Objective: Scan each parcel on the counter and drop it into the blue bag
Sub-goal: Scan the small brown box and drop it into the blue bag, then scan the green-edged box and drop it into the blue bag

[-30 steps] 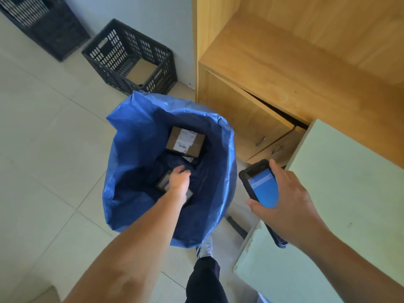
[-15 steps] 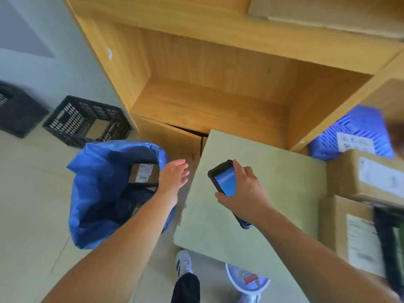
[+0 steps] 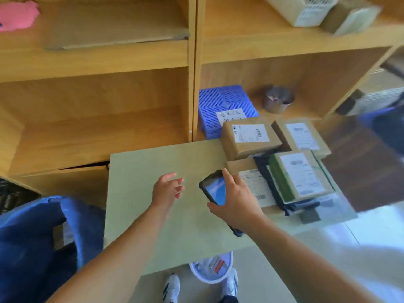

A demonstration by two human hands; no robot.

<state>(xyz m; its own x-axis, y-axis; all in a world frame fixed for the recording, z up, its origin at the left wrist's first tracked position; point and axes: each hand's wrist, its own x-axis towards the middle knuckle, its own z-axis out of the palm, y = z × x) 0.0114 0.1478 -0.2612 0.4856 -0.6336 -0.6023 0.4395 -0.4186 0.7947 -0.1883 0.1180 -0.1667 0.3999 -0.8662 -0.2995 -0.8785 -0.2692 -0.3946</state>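
Several labelled parcels lie at the right end of the pale green counter: a brown box, a second brown box, a green-edged box on a dark soft packet, and a flat brown parcel. My right hand grips a black handheld scanner with a blue screen, just left of the flat parcel. My left hand hovers empty over the counter, fingers spread. The blue bag stands open on the floor at lower left with a parcel inside.
Wooden shelving rises behind the counter. It holds a blue plastic crate, a metal cup, cardboard and more boxes higher up. A white bin and my shoes sit below the counter's front edge.
My left hand came out of the blue bag empty and swung right over the counter. My view turned right, the parcels came into sight, and the scanner hand moved toward them.
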